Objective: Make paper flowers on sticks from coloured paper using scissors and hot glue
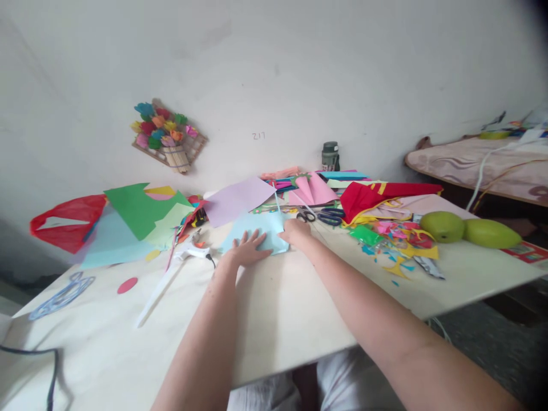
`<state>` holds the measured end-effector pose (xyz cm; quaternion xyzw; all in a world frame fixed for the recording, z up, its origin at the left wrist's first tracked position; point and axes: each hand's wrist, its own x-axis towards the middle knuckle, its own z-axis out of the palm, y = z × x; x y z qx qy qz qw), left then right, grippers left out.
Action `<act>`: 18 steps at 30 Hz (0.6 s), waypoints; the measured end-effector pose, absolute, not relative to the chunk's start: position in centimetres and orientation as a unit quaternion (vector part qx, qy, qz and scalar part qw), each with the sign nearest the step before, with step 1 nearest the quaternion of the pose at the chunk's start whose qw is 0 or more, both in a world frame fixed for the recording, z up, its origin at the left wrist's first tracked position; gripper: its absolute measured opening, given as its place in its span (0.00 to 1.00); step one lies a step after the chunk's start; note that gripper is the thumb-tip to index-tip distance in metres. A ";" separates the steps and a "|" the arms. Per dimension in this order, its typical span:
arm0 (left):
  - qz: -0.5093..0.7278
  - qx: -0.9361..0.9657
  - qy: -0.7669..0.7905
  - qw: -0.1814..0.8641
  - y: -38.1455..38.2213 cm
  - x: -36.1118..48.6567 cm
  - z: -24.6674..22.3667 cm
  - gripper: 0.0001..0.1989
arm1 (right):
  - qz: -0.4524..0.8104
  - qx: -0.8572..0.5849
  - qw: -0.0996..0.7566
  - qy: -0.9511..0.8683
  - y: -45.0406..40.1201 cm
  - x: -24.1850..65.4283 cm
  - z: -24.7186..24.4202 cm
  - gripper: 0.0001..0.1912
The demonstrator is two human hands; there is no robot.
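A light blue sheet of paper [257, 224] lies on the table in front of me. My left hand [250, 249] rests flat on its near left part, fingers spread. At the sheet's right edge my right hand [296, 233] is closed, its fingertips bent against the paper edge; it seems to pinch that edge. Just beyond the right hand lie black-handled scissors [305, 216], and a second dark pair of scissors [331, 216] is to their right. A white glue gun [193, 249] lies left of my left hand.
Green paper [141, 211] and a red bag [71, 222] are at the left. A lilac sheet [240, 200] lies behind the blue one. Right are colourful scraps [406, 240], red cloth [381, 197] and two green fruits [443, 226]. A bottle [330, 157] stands at the back.
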<state>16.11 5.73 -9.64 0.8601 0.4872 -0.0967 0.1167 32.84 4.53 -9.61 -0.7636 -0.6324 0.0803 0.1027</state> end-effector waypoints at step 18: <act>0.048 0.802 0.595 0.026 6.4 16.7 -12.1 0.36 | 0.134 -0.717 0.347 -0.590 8.3 32.1 -10.6 0.16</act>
